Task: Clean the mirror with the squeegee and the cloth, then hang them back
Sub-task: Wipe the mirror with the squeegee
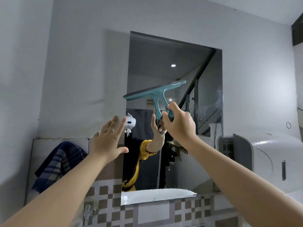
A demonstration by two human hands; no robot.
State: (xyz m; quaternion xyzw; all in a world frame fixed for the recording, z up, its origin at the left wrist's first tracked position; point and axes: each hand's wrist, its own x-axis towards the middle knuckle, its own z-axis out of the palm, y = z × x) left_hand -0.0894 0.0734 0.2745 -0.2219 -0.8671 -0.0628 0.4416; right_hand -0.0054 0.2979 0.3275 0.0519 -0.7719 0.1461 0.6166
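A tall frameless mirror [177, 66] hangs on the white wall ahead. My right hand [179, 122] grips the handle of a teal squeegee [157, 94], whose blade lies tilted against the glass near the mirror's left edge at mid height. My left hand [109, 136] is flat with fingers spread, pressing on the mirror's left edge and the wall beside it, holding nothing. A blue and grey plaid cloth [57, 163] hangs on the wall at lower left, apart from both hands.
A white dispenser [268, 161] is mounted on the wall to the right of the mirror. Brown and white checkered tiles [105, 203] run below the mirror. A clear hook [87, 210] sticks to the tiles at lower left.
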